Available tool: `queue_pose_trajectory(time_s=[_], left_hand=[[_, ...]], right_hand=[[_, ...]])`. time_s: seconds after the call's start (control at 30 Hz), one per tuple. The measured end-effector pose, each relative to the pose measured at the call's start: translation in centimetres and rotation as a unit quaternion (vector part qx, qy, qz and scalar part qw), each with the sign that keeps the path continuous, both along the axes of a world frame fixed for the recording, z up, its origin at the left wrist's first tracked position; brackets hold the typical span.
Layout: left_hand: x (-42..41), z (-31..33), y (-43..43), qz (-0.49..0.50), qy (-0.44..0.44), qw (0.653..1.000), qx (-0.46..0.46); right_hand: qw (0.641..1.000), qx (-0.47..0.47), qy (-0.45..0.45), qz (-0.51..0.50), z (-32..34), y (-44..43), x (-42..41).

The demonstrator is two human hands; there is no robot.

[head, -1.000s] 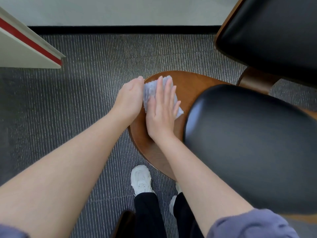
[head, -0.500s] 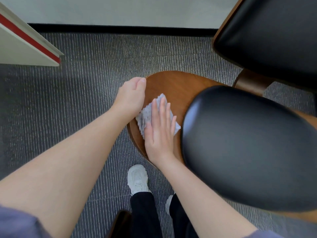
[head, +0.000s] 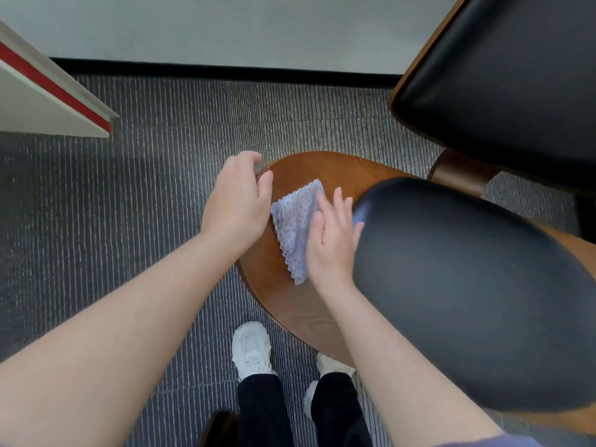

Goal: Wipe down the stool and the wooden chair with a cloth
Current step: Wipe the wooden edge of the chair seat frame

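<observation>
Fingers (head: pixel 338 204) of our right hand (head: pixel 332 246) lie straight, pressing the cloth (head: pixel 295 227) flat on the wooden shell (head: pixel 287 304) just beside its black cushion (head: pixel 467 285); whether this is stool or chair we cannot tell. Our left hand (head: pixel 237 208) curls over the shell's edge, gripping it. We judge the cloth light, soft and limp, apt to bunch: a flat palm across its middle holds it best. The smooth wood should let it glide. No container shows.
</observation>
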State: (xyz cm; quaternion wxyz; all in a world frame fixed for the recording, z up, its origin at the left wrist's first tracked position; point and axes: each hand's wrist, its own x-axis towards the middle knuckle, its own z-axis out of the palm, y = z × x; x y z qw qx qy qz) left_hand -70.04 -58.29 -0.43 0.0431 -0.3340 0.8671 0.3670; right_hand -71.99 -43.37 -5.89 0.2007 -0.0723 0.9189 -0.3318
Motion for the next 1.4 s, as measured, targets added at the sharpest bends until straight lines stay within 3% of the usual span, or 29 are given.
queue_pose_trajectory(time_s=[0.1,0.17,0.23,0.33,0.37,0.43,0.53,0.6,0.67,0.77,0.9,1.03,1.1,1.2,1.4], left_hand=[[0.0,0.7,0.6,-0.121,0.089,0.973,-0.176],[-0.8,1.1,1.4,-0.193,0.070,0.955,-0.214],[-1.8,1.4,2.1,-0.245,-0.001,0.943,-0.223],[-2.6,1.7,2.4,-0.306,-0.043,0.927,-0.214],[-2.9,2.1,2.4,-0.322,-0.040,0.928,-0.181],[-3.7,3.2,2.3,-0.305,-0.068,0.949,-0.034],[-4.2,5.0,1.8,-0.231,-0.156,0.943,0.185],[-3.9,5.3,1.8,-0.167,-0.144,0.928,0.299],[-3.9,5.4,2.2,-0.094,-0.114,0.914,0.377],[-3.8,5.3,2.8,-0.070,-0.102,0.909,0.399],[-3.4,4.8,3.3,-0.075,-0.063,0.913,0.396],[-3.6,5.1,3.7,-0.055,-0.031,0.866,0.496],[-3.8,5.1,3.8,-0.067,-0.067,0.856,0.508],[-4.1,4.5,3.5,-0.066,-0.092,0.873,0.475],[-4.2,4.3,2.3,-0.046,-0.107,0.823,0.556]], right_hand=[[0.987,0.158,0.008,0.017,0.1,1.4,-2.1],[0.978,0.200,0.007,0.060,0.1,2.0,-2.9],[0.988,0.143,-0.014,0.058,0.8,2.5,-3.6],[0.991,-0.046,-0.096,0.080,3.2,3.7,-4.2],[0.983,-0.094,-0.115,0.110,4.4,4.2,-4.5],[0.965,-0.163,-0.136,0.154,6.6,5.2,-5.1],[0.950,-0.246,-0.190,0.034,8.5,6.9,-6.5],[0.882,-0.318,-0.334,-0.093,8.8,8.2,-7.4],[0.815,-0.348,-0.451,-0.105,8.7,9.4,-7.3],[0.821,-0.321,-0.468,-0.056,8.3,10.4,-7.0],[0.798,-0.379,-0.456,-0.105,8.5,10.6,-7.9],[0.776,-0.377,-0.482,-0.154,8.5,10.3,-8.5],[0.793,-0.340,-0.493,-0.111,8.5,10.1,-8.7],[0.821,-0.306,-0.481,-0.035,7.9,10.3,-8.9],[0.792,-0.349,-0.500,0.013,6.7,11.3,-9.2]])
